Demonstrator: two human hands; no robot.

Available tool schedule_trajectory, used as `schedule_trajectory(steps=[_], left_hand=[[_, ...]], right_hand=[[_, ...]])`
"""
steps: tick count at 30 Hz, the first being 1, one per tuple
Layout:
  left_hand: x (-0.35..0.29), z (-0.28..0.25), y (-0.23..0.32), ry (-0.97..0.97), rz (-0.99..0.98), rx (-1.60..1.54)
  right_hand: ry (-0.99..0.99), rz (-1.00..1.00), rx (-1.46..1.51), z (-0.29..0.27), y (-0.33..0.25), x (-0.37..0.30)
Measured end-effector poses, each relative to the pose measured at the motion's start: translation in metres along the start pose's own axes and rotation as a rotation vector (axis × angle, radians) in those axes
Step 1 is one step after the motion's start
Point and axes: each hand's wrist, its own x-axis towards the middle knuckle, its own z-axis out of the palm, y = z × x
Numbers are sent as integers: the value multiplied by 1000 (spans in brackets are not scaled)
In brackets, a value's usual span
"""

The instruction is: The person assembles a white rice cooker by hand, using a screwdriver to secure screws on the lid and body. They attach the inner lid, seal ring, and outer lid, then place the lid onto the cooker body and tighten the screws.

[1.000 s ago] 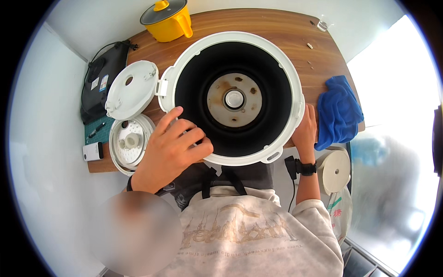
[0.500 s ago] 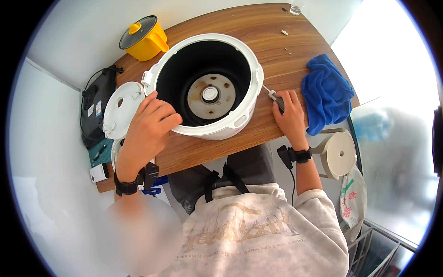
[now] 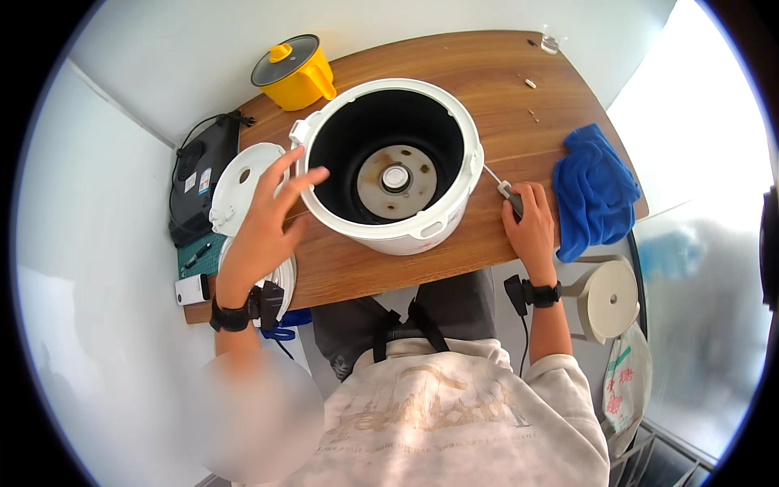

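Left hand (image 3: 264, 223), earlier gripping the cooker (image 3: 389, 162) rim, now lifted off, fingers spread. Right hand (image 3: 531, 223) still grasps the screwdriver (image 3: 507, 193) on the tabletop (image 3: 487, 89).

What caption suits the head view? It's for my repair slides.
Left hand steadies an open white cooker on a wooden table; right hand grips a screwdriver.

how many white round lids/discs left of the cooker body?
2. One white lid lies flat just left of the cooker body, behind the left hand. A second white disc sits nearer the table edge, mostly hidden under that hand and wrist.
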Motion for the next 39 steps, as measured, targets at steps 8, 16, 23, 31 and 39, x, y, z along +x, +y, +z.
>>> schedule_trajectory(steps=[8, 16, 23, 31, 39], left_hand=[[31, 9, -69, 108, -375, -1051], [50, 21, -69, 52, -462, -1139], [37, 31, -68, 169, -516, -1123], [3, 40, -37, 261, -476, -1136], [-38, 57, -9, 173, -428, -1234]], right_hand=[[-44, -92, -107, 0, 3, 0], [37, -52, 225, -11, 8, -4], [-28, 373, 1171, -33, -94, -22], [-63, 495, 1302, -10, -125, -24], [-50, 409, 1142, -2, -61, 39]])
